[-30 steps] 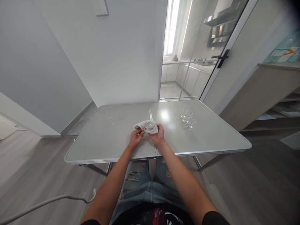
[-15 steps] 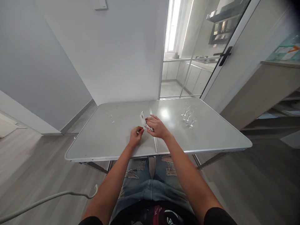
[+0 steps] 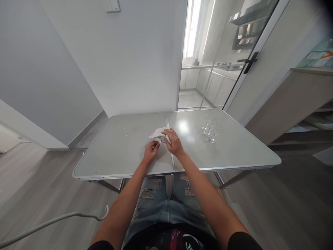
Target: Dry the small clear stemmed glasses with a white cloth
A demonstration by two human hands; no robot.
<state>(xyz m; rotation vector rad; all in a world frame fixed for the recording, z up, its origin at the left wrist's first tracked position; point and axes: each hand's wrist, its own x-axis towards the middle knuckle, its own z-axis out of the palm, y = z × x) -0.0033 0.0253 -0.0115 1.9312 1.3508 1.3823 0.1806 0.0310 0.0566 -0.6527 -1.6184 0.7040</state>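
Over the middle of the table (image 3: 125, 152), both of my hands meet around a small clear, shiny piece (image 3: 162, 139). My left hand (image 3: 151, 152) is closed in a pinch at the near left end of this piece; its exact kind is too small to tell. My right hand (image 3: 173, 141) is closed on a thin white tissue (image 3: 159, 132), or possibly a cloth, which drapes over the clear piece and spreads out to the left. Right of my hands lies a loose pile of clear, shiny pieces (image 3: 210, 130). A few tiny clear bits (image 3: 126, 135) lie on the table's left half.
A metal seam (image 3: 172, 159) runs across the table's middle. Behind the table stand a white wall (image 3: 135, 69) and a glass door with a black handle (image 3: 250, 62). A pale cable (image 3: 65, 216) curves in at lower left. Shelving (image 3: 286, 93) stands at right.
The white tissue has gone from upright and bunched to spread flatter toward the left over the clear piece. My right hand has turned slightly, while my left hand stays nearly still.
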